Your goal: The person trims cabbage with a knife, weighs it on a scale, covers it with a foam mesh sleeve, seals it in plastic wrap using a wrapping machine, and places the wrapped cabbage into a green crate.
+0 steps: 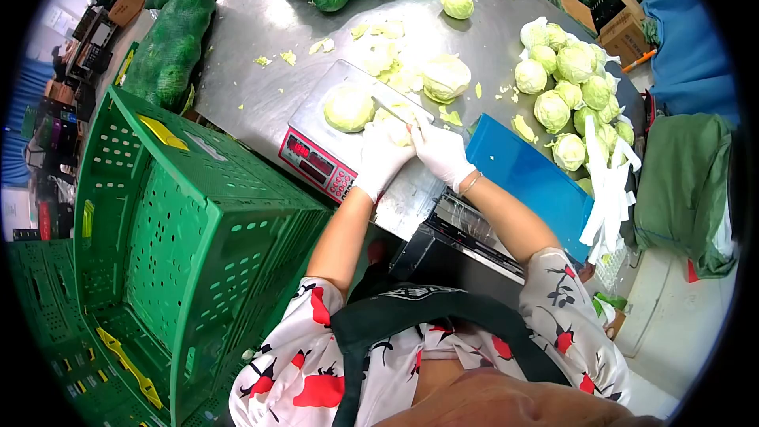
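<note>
The lone camera rides on the wearer's head, looking forward and steeply down through a wide lens that blackens the corners and bends the outer edges. The patterned shirt (292,364) is nearest, across the bottom; both hands (382,158) sit mid-frame, within arm's reach, and the table (245,87) recedes beyond them toward the top.

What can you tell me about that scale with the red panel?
The scale has a flat, metallic-looking top and a red-framed front panel with buttons and lit red digits, too blurred to read. It stands on the metal table, a pale green cabbage resting on top. The left hand partly covers it; contact is unclear.
</note>
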Action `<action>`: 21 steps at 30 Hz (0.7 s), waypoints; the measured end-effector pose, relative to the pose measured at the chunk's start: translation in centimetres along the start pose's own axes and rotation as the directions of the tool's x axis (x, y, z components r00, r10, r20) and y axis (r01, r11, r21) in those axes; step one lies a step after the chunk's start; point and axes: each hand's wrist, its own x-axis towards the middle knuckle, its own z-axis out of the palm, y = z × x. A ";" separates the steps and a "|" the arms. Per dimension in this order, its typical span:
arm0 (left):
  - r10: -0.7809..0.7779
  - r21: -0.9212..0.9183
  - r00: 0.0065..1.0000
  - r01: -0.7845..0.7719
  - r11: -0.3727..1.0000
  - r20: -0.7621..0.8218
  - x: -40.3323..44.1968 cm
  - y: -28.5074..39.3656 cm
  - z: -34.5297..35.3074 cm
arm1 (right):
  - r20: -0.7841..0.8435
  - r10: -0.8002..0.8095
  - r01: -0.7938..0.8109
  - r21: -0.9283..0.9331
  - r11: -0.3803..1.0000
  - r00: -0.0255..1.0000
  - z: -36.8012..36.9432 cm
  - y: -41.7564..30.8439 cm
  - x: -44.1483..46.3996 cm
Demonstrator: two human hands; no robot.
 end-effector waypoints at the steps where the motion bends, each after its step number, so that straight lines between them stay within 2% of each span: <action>1: 0.021 -0.016 1.000 -0.021 1.000 0.002 -0.3 0.8 -0.8 | -0.042 -0.008 0.009 0.023 1.000 0.999 0.4 0.2 -0.1; 2: 0.043 -0.032 0.999 -0.042 0.999 0.005 -0.6 1.6 -1.8 | -0.085 -0.014 0.018 0.047 0.999 0.996 0.8 0.4 -0.1; 3: 0.064 -0.048 0.998 -0.064 0.997 0.009 -1.0 1.9 -2.4 | -0.122 0.057 -0.042 0.124 0.991 0.991 0.9 1.3 0.3; 5: 0.107 -0.269 0.994 -0.103 0.958 0.004 -1.6 -0.8 -1.3 | -0.176 0.202 -0.148 0.280 0.949 0.964 0.4 4.1 2.3; 6: 0.129 -0.371 0.992 -0.119 0.921 0.004 -1.8 -1.9 -1.0 | -0.073 0.238 -0.193 0.382 0.904 0.969 -0.5 4.3 2.6; 9: 0.076 -0.514 0.997 -0.052 0.856 0.026 -3.2 -1.8 -2.3 | -0.029 0.165 -0.147 0.325 0.934 0.986 -0.9 5.9 5.0; 10: 0.076 -0.511 0.996 -0.043 0.858 0.044 -3.6 -2.2 -2.6 | -0.256 0.044 0.034 0.290 0.957 0.966 -0.2 7.3 7.0; 11: 0.077 -0.510 0.995 -0.036 0.859 0.060 -3.8 -2.6 -2.9 | -0.467 -0.085 0.205 0.211 0.956 0.880 0.5 8.8 9.3; 12: 0.078 -0.508 0.994 -0.028 0.861 0.078 -4.0 -3.0 -3.2 | -0.481 -0.044 0.189 0.257 0.948 0.876 -1.7 7.9 10.9; 14: 0.026 -0.492 0.989 0.049 0.869 0.144 -4.3 -4.0 -3.7 | -0.415 0.093 0.113 0.446 0.888 0.905 -7.2 4.3 13.1; 15: -0.004 -0.482 0.985 0.088 0.872 0.173 -4.4 -4.5 -3.8 | -0.321 0.167 0.051 0.573 0.818 0.932 -8.4 3.4 14.1; 17: 0.004 -0.564 0.981 0.109 0.818 0.194 -4.5 -6.1 -3.3 | -0.318 0.121 0.041 0.459 0.887 0.940 -8.0 3.7 16.8; 19: 0.007 -0.645 0.979 0.129 0.753 0.204 -4.8 -6.8 -3.3 | -0.246 0.000 0.102 0.403 0.909 0.969 -7.1 3.3 16.9; 21: 0.045 -0.631 0.985 0.072 0.773 0.167 -4.8 -7.7 -2.7 | -0.101 -0.202 0.226 0.419 0.879 0.974 -4.9 2.6 14.2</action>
